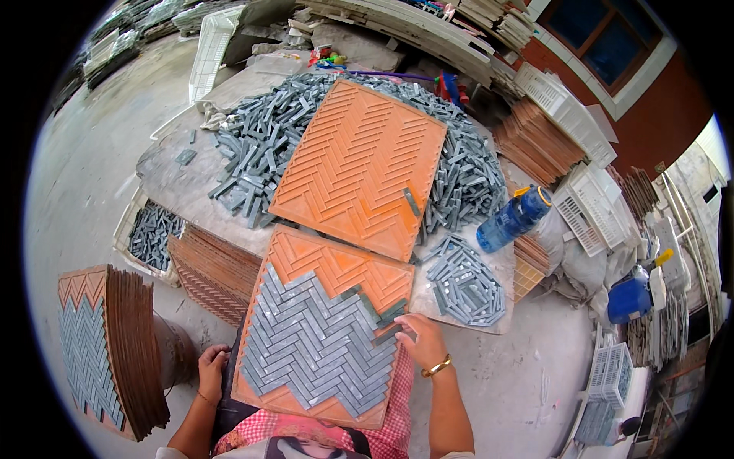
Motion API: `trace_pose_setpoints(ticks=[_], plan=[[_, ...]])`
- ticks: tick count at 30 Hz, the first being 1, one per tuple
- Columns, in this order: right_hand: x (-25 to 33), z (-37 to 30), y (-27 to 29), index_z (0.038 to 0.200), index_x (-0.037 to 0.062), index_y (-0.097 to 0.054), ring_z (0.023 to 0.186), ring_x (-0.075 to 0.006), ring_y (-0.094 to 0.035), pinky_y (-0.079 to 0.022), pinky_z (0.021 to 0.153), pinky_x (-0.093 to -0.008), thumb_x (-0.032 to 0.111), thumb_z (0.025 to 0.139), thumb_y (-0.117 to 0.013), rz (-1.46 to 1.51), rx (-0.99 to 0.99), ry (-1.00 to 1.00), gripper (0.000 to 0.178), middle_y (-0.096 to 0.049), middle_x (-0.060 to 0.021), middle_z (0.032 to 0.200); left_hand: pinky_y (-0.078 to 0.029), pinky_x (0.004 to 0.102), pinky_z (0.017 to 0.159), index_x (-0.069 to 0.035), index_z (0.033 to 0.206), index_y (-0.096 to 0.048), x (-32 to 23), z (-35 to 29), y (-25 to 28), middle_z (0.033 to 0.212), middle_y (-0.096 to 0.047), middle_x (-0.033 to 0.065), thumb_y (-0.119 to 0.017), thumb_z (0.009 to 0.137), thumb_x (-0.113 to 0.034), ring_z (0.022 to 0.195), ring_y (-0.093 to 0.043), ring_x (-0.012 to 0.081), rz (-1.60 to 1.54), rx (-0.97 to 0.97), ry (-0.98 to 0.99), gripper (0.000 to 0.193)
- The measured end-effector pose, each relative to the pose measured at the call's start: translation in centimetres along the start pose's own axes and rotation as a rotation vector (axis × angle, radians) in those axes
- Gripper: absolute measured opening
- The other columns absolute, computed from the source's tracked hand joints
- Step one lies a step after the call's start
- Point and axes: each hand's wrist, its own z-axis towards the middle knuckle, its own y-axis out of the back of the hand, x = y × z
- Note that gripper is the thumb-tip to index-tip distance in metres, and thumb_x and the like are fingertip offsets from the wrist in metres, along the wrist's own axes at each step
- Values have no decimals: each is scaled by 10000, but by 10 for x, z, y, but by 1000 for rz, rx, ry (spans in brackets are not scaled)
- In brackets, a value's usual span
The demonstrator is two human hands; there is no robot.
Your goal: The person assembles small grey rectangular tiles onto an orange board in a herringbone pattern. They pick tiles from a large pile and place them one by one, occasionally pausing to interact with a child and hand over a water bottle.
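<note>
An orange herringbone-grooved tray (pixel 287 405) lies in front of me, mostly filled with grey stone strips (pixel 313 344). At its right edge my right hand (pixel 423 342), with a gold bangle at the wrist, pinches a dark stone strip (pixel 388 334) low over the grooves. Several darker strips lie just beyond those fingertips. Beside the tray's left edge is my left hand (pixel 212 373), its fingers curled; whatever they may hold is hidden. A second orange tray (pixel 359 168) rests farther away against a heap of loose strips (pixel 267 138), with one strip lying on it.
A small pile of strips (pixel 466 283) and a blue bottle (pixel 514 219) are on the table's right side. Stacked orange trays (pixel 214 268) stand left, beside a crate of strips (pixel 149 237). Another tray stack (pixel 115 344), its outer tray filled, stands lower left. White crates (pixel 566 107) are at right.
</note>
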Motion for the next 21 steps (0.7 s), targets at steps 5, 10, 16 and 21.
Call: trace_pose_setpoints(ticks=[5,10,16,21], plan=[[0,-7,-16,907,4,-618,705,-222,-623,-506,650,-300,1,667,-702,-39,-152,-71,254,-623,-121,835,-339,163,545,-16,931,-618,-1,2,-3,713,-533,-59,-534,820,-84,598,-434,22,14,-1,-11,155],[-5,-6,-22,894,3,-622,659,-224,-605,-490,608,-311,60,682,-717,-116,-282,-49,240,-613,-122,823,-367,170,578,-12,937,-617,-1,3,-2,776,-567,-39,-519,827,-74,634,-461,30,23,13,0,160],[0,8,-22,890,16,-612,650,-225,-549,-461,603,-319,170,648,-772,-277,-325,-157,329,-560,-106,810,-408,190,635,-9,949,-615,2,3,0,861,-597,-12,-519,827,-76,686,-505,53,18,15,-7,169],[0,9,-30,885,23,-566,655,-191,-534,-453,603,-300,167,631,-786,-334,-380,-136,365,-553,-79,802,-418,200,645,-5,951,-613,6,5,1,851,-598,-5,-514,830,-74,693,-516,60,5,18,4,172]])
